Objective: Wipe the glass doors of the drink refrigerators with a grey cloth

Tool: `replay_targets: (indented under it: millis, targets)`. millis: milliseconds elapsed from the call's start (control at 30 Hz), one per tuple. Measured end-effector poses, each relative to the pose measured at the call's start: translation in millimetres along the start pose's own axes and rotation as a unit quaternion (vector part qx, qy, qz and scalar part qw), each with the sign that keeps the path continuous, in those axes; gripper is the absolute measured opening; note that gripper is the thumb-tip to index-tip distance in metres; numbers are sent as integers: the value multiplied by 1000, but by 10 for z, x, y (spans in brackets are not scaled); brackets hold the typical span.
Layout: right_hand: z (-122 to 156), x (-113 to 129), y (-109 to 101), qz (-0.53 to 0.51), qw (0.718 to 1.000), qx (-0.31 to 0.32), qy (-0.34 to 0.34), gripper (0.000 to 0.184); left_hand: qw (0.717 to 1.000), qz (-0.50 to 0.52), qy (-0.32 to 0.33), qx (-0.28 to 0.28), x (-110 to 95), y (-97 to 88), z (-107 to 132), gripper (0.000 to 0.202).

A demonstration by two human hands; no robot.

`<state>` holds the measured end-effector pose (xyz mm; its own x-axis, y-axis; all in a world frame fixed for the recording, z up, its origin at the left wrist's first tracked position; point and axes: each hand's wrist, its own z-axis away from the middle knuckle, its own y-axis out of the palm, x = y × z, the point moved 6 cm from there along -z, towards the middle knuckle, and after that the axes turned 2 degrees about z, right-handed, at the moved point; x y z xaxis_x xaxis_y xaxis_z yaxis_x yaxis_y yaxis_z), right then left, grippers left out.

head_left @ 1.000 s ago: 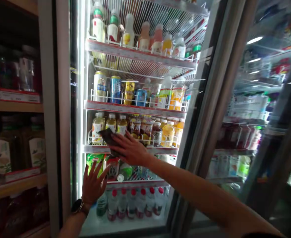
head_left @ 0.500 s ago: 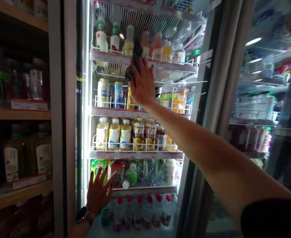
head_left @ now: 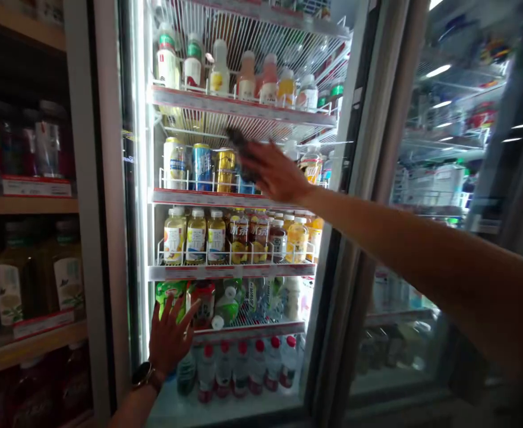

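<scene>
My right hand point(head_left: 279, 172) is stretched out in front of the fridge's glass door point(head_left: 252, 134), level with the shelf of cans. Under its palm and fingers is a dark cloth point(head_left: 239, 145), bunched up and blurred by motion. Low on the left, my left hand point(head_left: 170, 333) is spread with fingers apart, seemingly flat against the glass and holding nothing. A watch point(head_left: 142, 373) is on that wrist. Behind the glass, a blue can point(head_left: 202, 166) and a gold can point(head_left: 225, 169) stand left of the cloth.
Lit shelves hold juice bottles point(head_left: 269, 80), tea bottles point(head_left: 196, 236) and, at the bottom, red-capped bottles point(head_left: 241, 368). A metal door frame point(head_left: 368, 148) stands on the right, with another glass-fronted fridge beyond. Wooden shelves point(head_left: 30, 205) with bottles are on the left.
My right hand has swept the cloth downward from the juice shelf to the can shelf, and the hand has turned more sideways. My left hand stays spread low on the left. The view has shifted slightly.
</scene>
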<state>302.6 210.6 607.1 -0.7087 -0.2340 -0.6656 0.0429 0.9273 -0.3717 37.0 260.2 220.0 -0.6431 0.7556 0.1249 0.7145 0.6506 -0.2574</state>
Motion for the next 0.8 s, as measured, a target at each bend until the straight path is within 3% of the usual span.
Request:
replay_targets:
  millis: [67, 100, 133, 200, 267, 333, 400, 467, 533, 600, 700, 767, 800]
  targets:
    - [-106, -473, -215, 47, 973, -101, 203, 62, 1000, 0, -4, -4, 12, 29, 18, 78]
    - [-75, -494, -230, 61, 950, -138, 275, 63, 1000, -1, -3, -6, 14, 37, 23, 78]
    - [-16, -359, -170, 64, 938, -155, 305, 63, 1000, -3, -1, -8, 12, 41, 24, 79]
    - [150, 294, 123, 36, 965, -120, 231, 65, 1000, -7, 5, -9, 1, 31, 11, 79]
    - [458, 1196, 486, -21, 997, -22, 68, 65, 1000, -16, 12, -4, -15, 7, -19, 80]
    - [872, 1923, 701, -72, 994, 59, -51, 63, 999, -24, 21, -3, -34, -28, -54, 84]
    - [1202, 2216, 747, -94, 984, 115, -97, 63, 999, -28, 24, 0, -46, -56, -84, 87]
    - [1347, 2024, 661, -87, 983, 134, -87, 66, 999, -26, 24, 0, -56, -73, -104, 87]
    - [1327, 1479, 492, -69, 987, 132, -65, 66, 1000, -22, 18, 1, -59, -77, -111, 85]
    - [1202, 765, 282, -49, 992, 110, -44, 64, 1000, -14, 6, 0, -51, -68, -106, 84]
    - [1009, -258, -66, 20, 994, -38, 105, 61, 1000, -2, -6, 4, -33, -33, -86, 82]
    - [1063, -514, -153, 63, 961, -143, 227, 62, 1000, -3, -4, 2, -29, -15, -74, 81]
    - [1139, -437, -100, 69, 951, -162, 255, 62, 1000, -7, -2, 0, -27, -9, -69, 80]
